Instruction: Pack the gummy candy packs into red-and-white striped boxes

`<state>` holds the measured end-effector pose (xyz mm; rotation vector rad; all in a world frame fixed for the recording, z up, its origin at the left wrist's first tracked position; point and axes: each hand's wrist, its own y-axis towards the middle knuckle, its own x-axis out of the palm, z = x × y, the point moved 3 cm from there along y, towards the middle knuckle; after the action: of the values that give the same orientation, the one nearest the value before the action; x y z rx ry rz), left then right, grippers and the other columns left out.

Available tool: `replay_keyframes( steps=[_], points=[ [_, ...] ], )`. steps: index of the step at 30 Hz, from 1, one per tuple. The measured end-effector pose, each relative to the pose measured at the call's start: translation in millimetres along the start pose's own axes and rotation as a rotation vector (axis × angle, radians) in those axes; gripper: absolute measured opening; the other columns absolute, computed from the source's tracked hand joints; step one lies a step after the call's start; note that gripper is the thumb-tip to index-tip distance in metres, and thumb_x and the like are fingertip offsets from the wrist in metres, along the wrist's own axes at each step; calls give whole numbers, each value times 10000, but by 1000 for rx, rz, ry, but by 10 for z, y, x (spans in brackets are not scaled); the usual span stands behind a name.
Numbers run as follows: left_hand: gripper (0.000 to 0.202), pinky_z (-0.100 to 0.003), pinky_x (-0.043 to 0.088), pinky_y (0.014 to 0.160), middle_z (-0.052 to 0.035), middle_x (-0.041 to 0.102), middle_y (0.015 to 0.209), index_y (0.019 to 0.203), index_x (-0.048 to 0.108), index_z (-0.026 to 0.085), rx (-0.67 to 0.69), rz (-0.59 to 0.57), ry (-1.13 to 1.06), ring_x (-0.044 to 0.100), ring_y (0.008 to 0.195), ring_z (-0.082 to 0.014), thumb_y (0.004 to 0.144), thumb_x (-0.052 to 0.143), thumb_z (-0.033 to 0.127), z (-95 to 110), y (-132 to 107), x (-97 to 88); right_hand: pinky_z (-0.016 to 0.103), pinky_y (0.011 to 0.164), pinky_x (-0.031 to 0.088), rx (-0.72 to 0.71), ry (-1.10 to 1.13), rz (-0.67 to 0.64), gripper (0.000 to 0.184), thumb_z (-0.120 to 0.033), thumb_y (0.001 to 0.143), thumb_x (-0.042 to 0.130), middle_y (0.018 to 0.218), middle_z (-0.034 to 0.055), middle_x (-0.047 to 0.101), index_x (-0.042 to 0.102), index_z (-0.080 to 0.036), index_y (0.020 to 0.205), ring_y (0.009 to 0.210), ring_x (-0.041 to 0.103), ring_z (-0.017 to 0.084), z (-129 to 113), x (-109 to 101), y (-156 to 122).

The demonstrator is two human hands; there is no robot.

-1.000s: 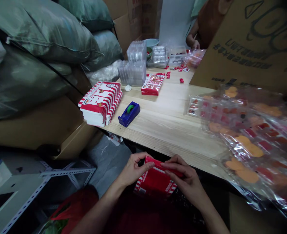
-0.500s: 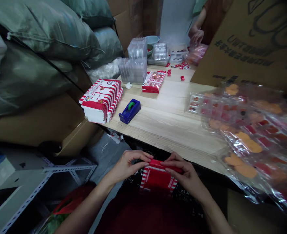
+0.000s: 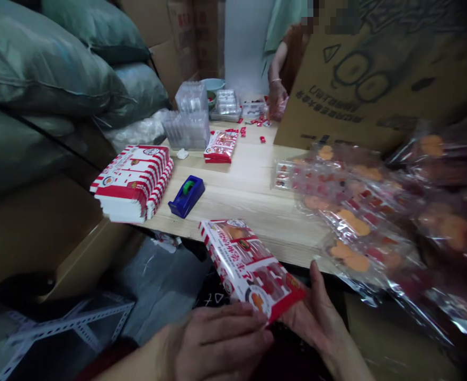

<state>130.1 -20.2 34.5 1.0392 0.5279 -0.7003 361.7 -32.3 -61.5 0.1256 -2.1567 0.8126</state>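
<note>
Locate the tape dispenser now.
In the head view, the tape dispenser sits left of centre on the table, near its front edge, just right of the stacked cartons and up-left of the tilted box.

Bulging greenish sacks (image 3: 46,63) lie piled at left, a perforated metal frame (image 3: 70,321) lower down.

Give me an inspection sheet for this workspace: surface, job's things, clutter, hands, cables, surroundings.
Surface: pale table bearing stacked cartons, blue tape dispenser and bagged packs.
Job's things: printed box between the hands.
Clutter: loose red packets, small white scrap.
Hands: left hand touches the box's near end; right hand open at its right corner.
Cables: nothing seen for certain.
Surroundings: green sacks at left, cardboard panel at right, another person's hand beyond.
</note>
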Motion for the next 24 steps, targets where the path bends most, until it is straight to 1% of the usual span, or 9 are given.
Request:
replay_keyframes(
  steps=[3,5,8,10,12,15,19,21,24],
  points=[
    [423,-350,499,1161,-105,757,1256,1379,600,128,101,-64,-1,626,1325,-205,972,526,40,-102,-26,164,459,1022,545,-146,-15,79,479,-425,818,816,1269,52,762,707,-321,1272,1205,690,306,-166,36,60],
    [533,-418,487,1174,-112,697,1361,1454,544,188,-57,15,10,573,1384,-241,942,604,55,-263,-66,244,444,1027,547,-250,-32,88,595,-274,798,840,1296,13,751,646,-372,1352,1182,705,282,-252,39,119],
    [754,-548,416,1204,-131,463,1596,1534,444,295,-563,293,-39,423,1493,-329,864,778,206,-547,-151,359,476,1028,548,-358,-46,54,770,-255,827,824,1396,19,694,487,-420,1499,1200,698,285,-306,30,176],
    [810,-591,440,1164,-156,407,1627,1573,372,306,-884,443,-294,455,1464,-363,873,778,330,-692,-191,517,490,1037,543,-398,-49,26,844,-248,837,820,1447,34,657,405,-439,1548,1213,691,285,-298,27,195],
    [722,-561,513,1087,-181,530,1535,1562,400,267,-1042,507,-684,589,1343,-351,926,710,409,-776,-155,713,496,1049,537,-413,-48,-1,873,-246,849,814,1479,46,629,363,-449,1569,1220,687,281,-276,35,220],
    [561,-481,549,1033,-176,690,1352,1429,585,189,-1067,510,-1048,679,1209,-322,935,697,430,-881,-13,850,513,1082,515,-426,-48,-13,904,-260,859,812,1523,46,587,315,-473,1584,1250,670,284,-278,52,304],
    [537,-390,575,944,-138,753,1243,1337,668,168,-1051,596,-960,732,1071,-281,878,759,431,-1364,209,541,534,1204,367,-524,-72,-29,984,-419,830,843,1557,74,549,243,-459,1610,1399,552,288,-433,49,488],
    [601,-370,586,881,-128,785,1136,1323,677,139,-1018,653,-749,749,969,-266,834,783,473,-1814,390,202,531,1244,290,-583,-124,2,918,-504,844,810,1555,92,551,300,-422,1602,1449,494,280,-538,23,559],
    [574,-353,585,846,-97,800,970,1193,737,100,-1033,670,-386,744,893,-247,803,789,517,-2623,757,-343,528,1259,266,-580,-193,67,640,-515,911,730,1501,96,607,525,-366,1498,1441,505,284,-598,-51,607]
  ],
)
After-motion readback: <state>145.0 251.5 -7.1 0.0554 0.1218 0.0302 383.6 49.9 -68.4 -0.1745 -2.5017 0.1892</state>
